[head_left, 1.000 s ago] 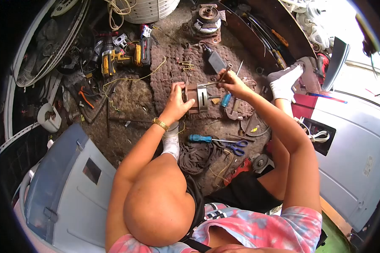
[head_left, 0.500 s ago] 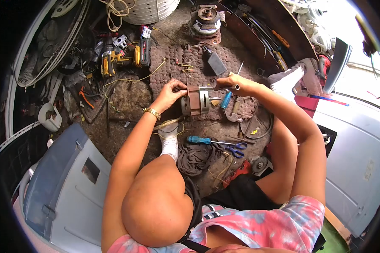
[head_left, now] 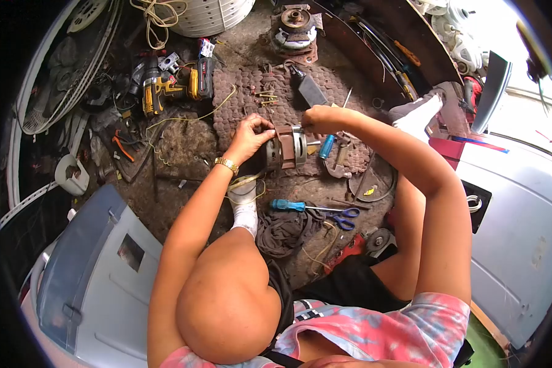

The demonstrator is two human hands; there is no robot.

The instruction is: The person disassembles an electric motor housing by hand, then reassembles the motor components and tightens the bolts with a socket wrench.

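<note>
A motor-like metal part [head_left: 286,149] with a brown core and silver end caps lies on its side on the woven mat [head_left: 227,116]. At its upper left edge my left hand [head_left: 249,138] has thumb and fingers pinched together; what they grip is too small to make out. My right hand [head_left: 320,119] is closed at the upper right of the part, around a socket-like metal tool mostly hidden by the fingers. A blue-handled tool [head_left: 327,146] and a hammer [head_left: 339,161] lie to the right of the part.
Around the mat are a yellow drill [head_left: 159,91], a black bottle [head_left: 310,89], several brass screws [head_left: 267,98], a blue screwdriver [head_left: 288,205], blue scissors [head_left: 346,219] and a dark cloth [head_left: 282,233]. Another motor part [head_left: 295,30] stands behind. A grey-blue panel [head_left: 113,264] rises at left.
My left hand has moved from the part's side to its upper edge. My right hand has turned over and come closer to the part, and the tool it holds has swung round.
</note>
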